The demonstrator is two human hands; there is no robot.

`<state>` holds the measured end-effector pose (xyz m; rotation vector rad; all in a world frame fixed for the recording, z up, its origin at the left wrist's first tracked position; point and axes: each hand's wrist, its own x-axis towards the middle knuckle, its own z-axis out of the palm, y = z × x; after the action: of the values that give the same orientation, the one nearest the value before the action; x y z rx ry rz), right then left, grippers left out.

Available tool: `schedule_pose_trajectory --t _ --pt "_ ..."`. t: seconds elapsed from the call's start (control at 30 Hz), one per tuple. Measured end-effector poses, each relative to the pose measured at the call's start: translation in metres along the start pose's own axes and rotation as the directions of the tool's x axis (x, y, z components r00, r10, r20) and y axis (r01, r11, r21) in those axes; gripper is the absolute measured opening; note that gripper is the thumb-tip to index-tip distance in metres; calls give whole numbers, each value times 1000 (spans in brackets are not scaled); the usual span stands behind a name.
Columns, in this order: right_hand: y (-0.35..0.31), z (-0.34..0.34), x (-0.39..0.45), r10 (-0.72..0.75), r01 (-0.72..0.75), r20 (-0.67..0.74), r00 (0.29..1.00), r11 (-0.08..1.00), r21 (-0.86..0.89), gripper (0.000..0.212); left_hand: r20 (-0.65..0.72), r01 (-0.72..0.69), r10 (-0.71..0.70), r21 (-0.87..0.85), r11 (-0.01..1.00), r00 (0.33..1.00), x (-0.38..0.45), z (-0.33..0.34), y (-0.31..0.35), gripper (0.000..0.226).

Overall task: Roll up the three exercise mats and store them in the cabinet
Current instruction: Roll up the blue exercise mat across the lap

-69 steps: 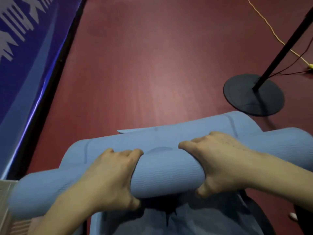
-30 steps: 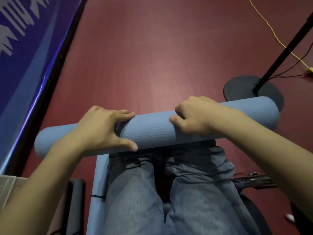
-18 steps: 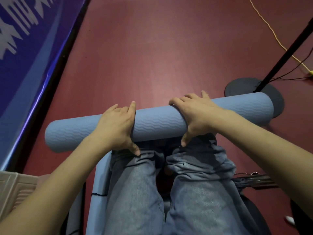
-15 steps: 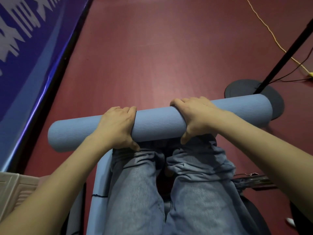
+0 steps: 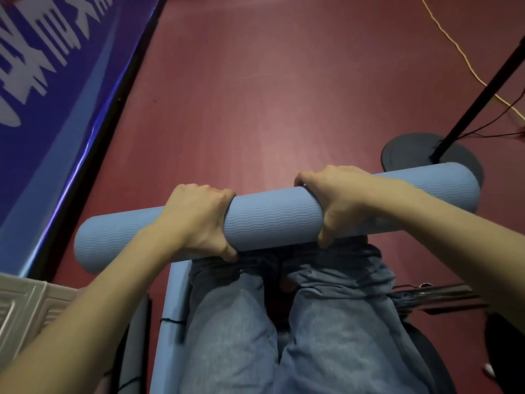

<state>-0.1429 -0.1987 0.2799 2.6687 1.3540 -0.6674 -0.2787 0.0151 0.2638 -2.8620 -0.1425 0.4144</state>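
The pale blue, ripple-textured foam exercise mat point(image 5: 272, 214), rolled into a tight cylinder, lies crosswise above the person's knees, gripped from above by both hands; the left hand point(image 5: 199, 220) is wrapped round it with the fingers curled over the far side and the thumb hooked under the near side, and the right hand point(image 5: 332, 200) holds it the same way, thumb pointing down at the near edge, both closed firmly on the roll; a stretch of bare mat shows between the two hands, and a longer length sticks out beyond the outer edge of each. The likeliest trouble, as I judge it, is the roll springing loose; the free end of the mat is not visible, so I cannot tell whether it sits under the fingers or away from them, and if it lies outside the grip any slackening would let the outer layers unwind; the unsupported ends beyond each hand could also telescope, sliding sideways into a cone if one hand squeezes harder than the other. The right-hand end reaches toward the black round base of a stand point(image 5: 409, 152) with its slanted black pole point(image 5: 483, 86), just past the right hand's knuckles; swinging the roll while rising could knock it, and the yellow cord point(image 5: 454, 46) on the dark red floor point(image 5: 255, 95) farther off could catch a foot. No cabinet is in view, so the carry remains ahead.
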Motion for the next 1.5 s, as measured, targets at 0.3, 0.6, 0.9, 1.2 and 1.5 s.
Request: schedule_pose_trajectory --t 0.3,0.6,0.9,1.2,1.5 --pt "-25 37 -70 -118 121 186 975 993 -6 96 246 -113 132 -89 990 960 -74 3 36 82" --pt "1 29 -30 -177 163 24 984 945 283 103 231 -83 211 -464 882 950 -34 14 1 104" --pt "13 28 -46 -113 148 -172 979 967 209 75 83 -76 177 -671 738 981 -25 20 -17 119" --pt "11 20 -13 41 7 -263 964 984 178 23 -306 -89 -165 -670 737 937 1 25 -39 48" --pt "11 1 14 34 -33 -2 999 986 163 85 -32 13 -20 -213 977 999 -3 -6 -2 108"
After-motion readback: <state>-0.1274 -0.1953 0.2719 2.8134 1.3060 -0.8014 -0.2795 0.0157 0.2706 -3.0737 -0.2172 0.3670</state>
